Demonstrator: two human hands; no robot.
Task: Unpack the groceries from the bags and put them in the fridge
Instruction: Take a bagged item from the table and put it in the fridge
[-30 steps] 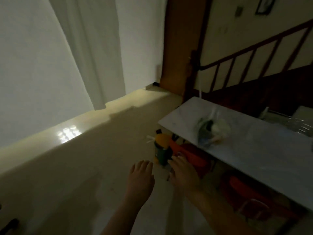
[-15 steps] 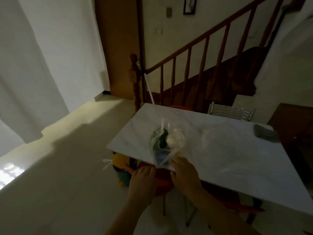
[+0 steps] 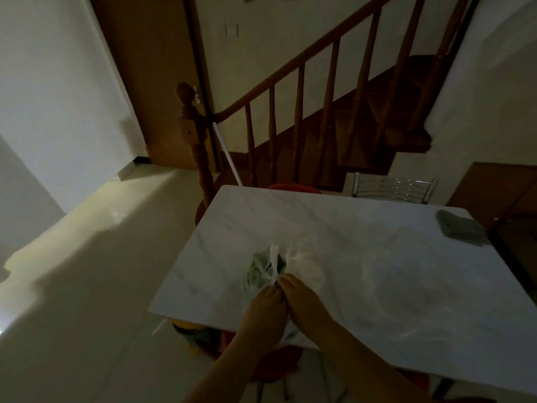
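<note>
A clear plastic grocery bag (image 3: 261, 269) with green and pale items inside lies near the front left edge of the white marble table (image 3: 377, 242). My left hand (image 3: 266, 311) and my right hand (image 3: 305, 299) meet at the bag's near side, fingertips curled into the plastic. The fingers themselves are hidden behind the backs of both hands. The room is dim. No fridge is in view.
A folded dark cloth (image 3: 459, 231) lies at the table's far right corner. Red stools (image 3: 276, 365) and a yellow-topped toy (image 3: 189, 330) sit under the table. A metal chair (image 3: 392, 187) and the wooden stair railing (image 3: 290, 112) stand behind it. Open floor lies to the left.
The view swung from the floor and wall to the table. Both hands rose from beside the table edge to the bag and took hold of it.
</note>
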